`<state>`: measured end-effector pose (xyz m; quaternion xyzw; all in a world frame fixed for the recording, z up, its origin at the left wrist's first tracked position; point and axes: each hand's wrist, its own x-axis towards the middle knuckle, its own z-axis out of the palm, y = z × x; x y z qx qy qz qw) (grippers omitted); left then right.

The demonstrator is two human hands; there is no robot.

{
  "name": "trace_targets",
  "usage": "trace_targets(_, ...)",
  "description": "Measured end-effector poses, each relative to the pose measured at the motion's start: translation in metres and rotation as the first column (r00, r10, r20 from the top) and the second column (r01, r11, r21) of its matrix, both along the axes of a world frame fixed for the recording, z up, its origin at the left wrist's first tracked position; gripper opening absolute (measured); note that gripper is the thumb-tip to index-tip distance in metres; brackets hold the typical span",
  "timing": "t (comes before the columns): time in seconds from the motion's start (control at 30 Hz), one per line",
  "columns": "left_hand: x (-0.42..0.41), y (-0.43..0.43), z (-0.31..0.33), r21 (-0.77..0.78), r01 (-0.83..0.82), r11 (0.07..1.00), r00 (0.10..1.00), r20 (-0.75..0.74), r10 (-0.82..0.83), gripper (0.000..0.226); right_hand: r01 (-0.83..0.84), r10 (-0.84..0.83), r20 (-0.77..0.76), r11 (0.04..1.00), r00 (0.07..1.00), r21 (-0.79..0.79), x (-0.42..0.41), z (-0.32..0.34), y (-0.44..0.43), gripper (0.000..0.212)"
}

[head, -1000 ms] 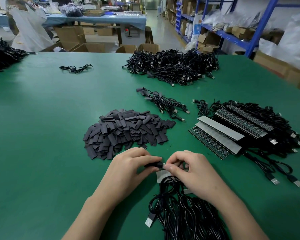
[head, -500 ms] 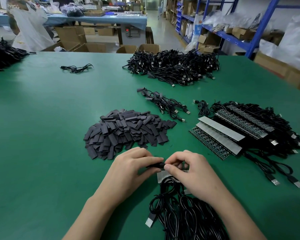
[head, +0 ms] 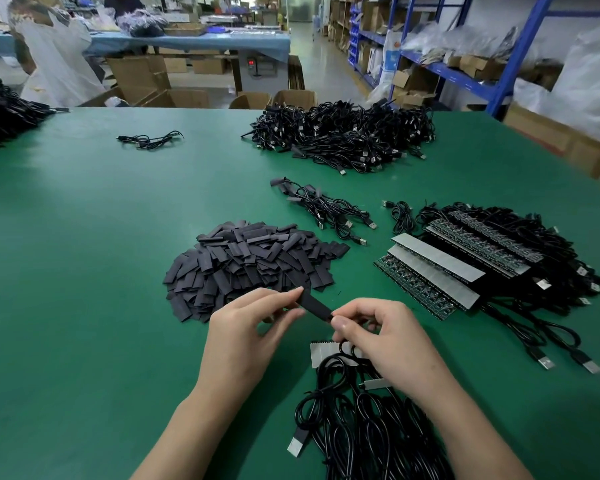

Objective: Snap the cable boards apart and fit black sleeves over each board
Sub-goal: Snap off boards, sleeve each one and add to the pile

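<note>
Head view: left hand [head: 253,327] pinches the far end of one black sleeve [head: 314,306], right hand [head: 381,344] pinches its near end, both clamped, the sleeve tilted just above the green table [head: 84,271]. Sleeve pile [head: 250,265] sits just beyond the left fingers. Board strip [head: 321,353] and cable bundle [head: 361,427] lie under the right wrist, stacked board strips [head: 440,268] near on the right. Bare room is on the left. Versus 0.5 s ago: the sleeve is up and showing its full length, the left hand higher.

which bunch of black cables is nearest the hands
The tangled bunch of black cables at the near edge of the green table, partly under the right hand; every other cable heap lies farther away.
</note>
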<state>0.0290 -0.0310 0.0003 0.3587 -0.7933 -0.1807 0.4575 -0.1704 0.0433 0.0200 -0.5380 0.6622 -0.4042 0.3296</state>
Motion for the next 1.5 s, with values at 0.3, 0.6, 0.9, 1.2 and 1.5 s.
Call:
trace_targets(0.3,-0.002,0.002,0.0,-0.003,0.036,0.999,0.999,-0.021,-0.036,0.026,0.035,-0.035,0.039,0.999,0.999,-0.008,0.003,-0.004,-0.001,0.016)
trace_targets(0.6,-0.009,0.007,0.002,0.368,0.078,0.927,0.964,-0.264,0.023,0.02,0.007,-0.007,0.01,0.999,1.0,-0.035,0.006,-0.006,-0.002,0.016)
trace_targets(0.9,-0.006,-0.001,0.003,0.595,0.28,0.753,0.808,-0.57,0.15,0.016,-0.019,0.007,-0.231,0.999,0.973,-0.05,-0.002,-0.006,0.0,0.016)
trace_targets(1.2,-0.003,-0.005,0.005,0.624,0.364,0.692,0.703,-0.671,0.236,0.018,-0.048,0.033,-0.344,0.998,0.938,-0.036,0.0,-0.015,-0.002,0.012)
trace_targets(1.5,0.0,-0.001,0.004,0.463,0.096,0.881,0.992,0.029,-0.123,0.017,0.115,-0.144,-0.175,0.979,0.974,-0.166,-0.018,0.029,-0.027,0.016)
